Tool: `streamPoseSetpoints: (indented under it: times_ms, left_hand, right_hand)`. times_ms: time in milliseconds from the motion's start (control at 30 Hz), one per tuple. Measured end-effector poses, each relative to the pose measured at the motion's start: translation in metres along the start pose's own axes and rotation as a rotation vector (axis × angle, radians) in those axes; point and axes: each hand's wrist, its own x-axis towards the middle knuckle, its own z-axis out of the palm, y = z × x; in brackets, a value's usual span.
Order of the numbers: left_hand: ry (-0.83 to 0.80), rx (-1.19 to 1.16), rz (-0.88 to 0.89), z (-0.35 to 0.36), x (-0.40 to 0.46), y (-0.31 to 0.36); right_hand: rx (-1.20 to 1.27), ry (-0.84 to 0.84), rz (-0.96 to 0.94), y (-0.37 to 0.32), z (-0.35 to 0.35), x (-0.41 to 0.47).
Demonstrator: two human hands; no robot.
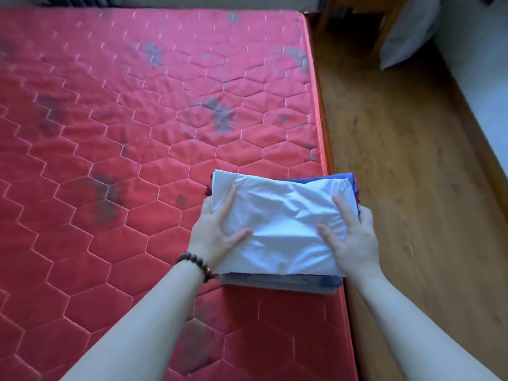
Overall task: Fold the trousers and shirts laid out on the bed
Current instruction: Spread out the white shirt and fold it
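Observation:
A stack of folded clothes (277, 284) sits near the right edge of the red quilted mattress (123, 119). A folded white garment (280, 215) lies on top, with blue and dark red layers (345, 179) showing beneath it at the far right. My left hand (217, 229) holds the stack's left side, thumb and forefinger on the white top, the other fingers hidden round the edge. My right hand (351, 235) holds the right side the same way, thumb and forefinger on top, other fingers wrapped over the edge.
Wooden floor (412, 160) runs along the right of the bed. A white pillow (409, 31) leans against wooden furniture legs (387, 26) at the top right. A white surface (483, 86) fills the far right. A bead bracelet (196, 264) circles my left wrist.

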Motion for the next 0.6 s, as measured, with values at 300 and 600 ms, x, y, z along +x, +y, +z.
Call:
streamPoseSetpoints:
  times_ms: [300, 600]
  left_hand:
    - [-0.108, -0.025, -0.013, 0.045, 0.013, -0.038]
    - [0.239, 0.497, 0.346, 0.061, 0.004, 0.017]
  right_hand:
    - [-0.107, -0.143, 0.158, 0.051, 0.037, 0.004]
    - [-0.590, 0.107, -0.217, 0.006, 0.048, 0.012]
